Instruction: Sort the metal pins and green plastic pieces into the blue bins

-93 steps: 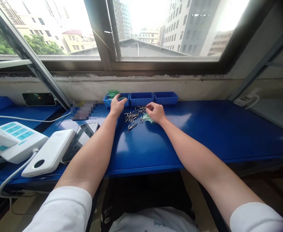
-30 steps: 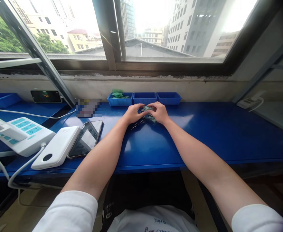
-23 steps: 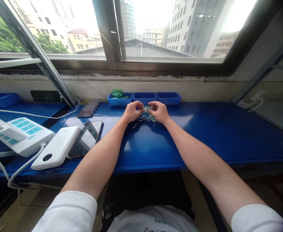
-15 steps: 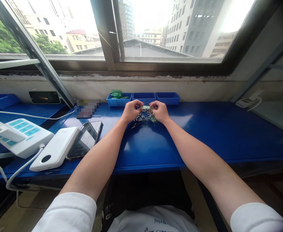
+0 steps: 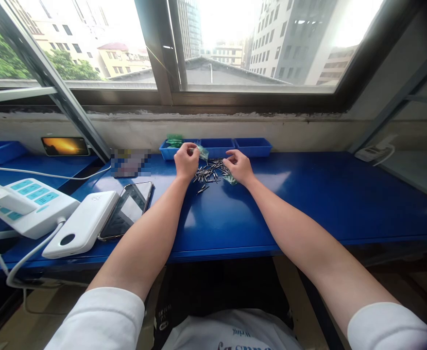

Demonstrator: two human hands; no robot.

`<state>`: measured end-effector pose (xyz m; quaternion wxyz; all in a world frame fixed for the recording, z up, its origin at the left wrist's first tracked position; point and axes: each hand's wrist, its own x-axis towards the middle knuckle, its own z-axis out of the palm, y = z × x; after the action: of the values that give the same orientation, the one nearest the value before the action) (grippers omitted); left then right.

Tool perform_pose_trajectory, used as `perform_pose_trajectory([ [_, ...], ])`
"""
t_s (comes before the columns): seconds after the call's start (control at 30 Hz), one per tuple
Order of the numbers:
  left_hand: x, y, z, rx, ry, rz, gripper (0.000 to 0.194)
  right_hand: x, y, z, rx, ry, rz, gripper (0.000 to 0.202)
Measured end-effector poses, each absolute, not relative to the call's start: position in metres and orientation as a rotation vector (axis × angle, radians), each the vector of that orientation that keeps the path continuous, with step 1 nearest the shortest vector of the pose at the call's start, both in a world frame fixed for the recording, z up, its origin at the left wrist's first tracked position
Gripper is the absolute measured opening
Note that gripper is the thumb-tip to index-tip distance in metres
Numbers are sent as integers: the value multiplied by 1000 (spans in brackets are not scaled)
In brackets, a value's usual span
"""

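Note:
My left hand [image 5: 187, 160] pinches a small clear greenish plastic bag [image 5: 202, 152], held just in front of the blue bins. Beside the pile, my right hand [image 5: 238, 166] hovers with thumb and fingers apart, holding nothing I can see. A heap of small dark metal pieces, like pins or bits [image 5: 209, 171], lies loose on the blue tabletop [image 5: 228, 218] between my hands. Another greenish plastic bag [image 5: 230, 179] rests under my right hand, partly hidden by it. Several green bags [image 5: 174, 142] fill the left blue bin [image 5: 168, 153].
The middle blue bin [image 5: 217, 145] and right blue bin [image 5: 253, 148] stand against the wall. At left lie a smartphone [image 5: 128, 211], a white power bank [image 5: 82, 223] and a power strip [image 5: 34, 204] with white cables. Another phone [image 5: 64, 146] leans at the back left.
My hands have separated. The left moved left with the plastic bag, towards the left bin; the right let go of the bag and opened. The metal pile is now more exposed.

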<state>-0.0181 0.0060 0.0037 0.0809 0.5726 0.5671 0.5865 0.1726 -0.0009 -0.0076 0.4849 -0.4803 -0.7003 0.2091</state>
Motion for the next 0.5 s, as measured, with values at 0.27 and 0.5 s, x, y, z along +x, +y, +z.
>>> perform_pose_trajectory([
  [0.27, -50, 35, 3, 1553, 1742, 1788, 53, 172, -2, -8, -1220, -1793, 441, 32],
  [0.5, -61, 47, -12, 1686, 1867, 1366, 75, 173, -1, -9, -1237, -1842, 397, 32],
])
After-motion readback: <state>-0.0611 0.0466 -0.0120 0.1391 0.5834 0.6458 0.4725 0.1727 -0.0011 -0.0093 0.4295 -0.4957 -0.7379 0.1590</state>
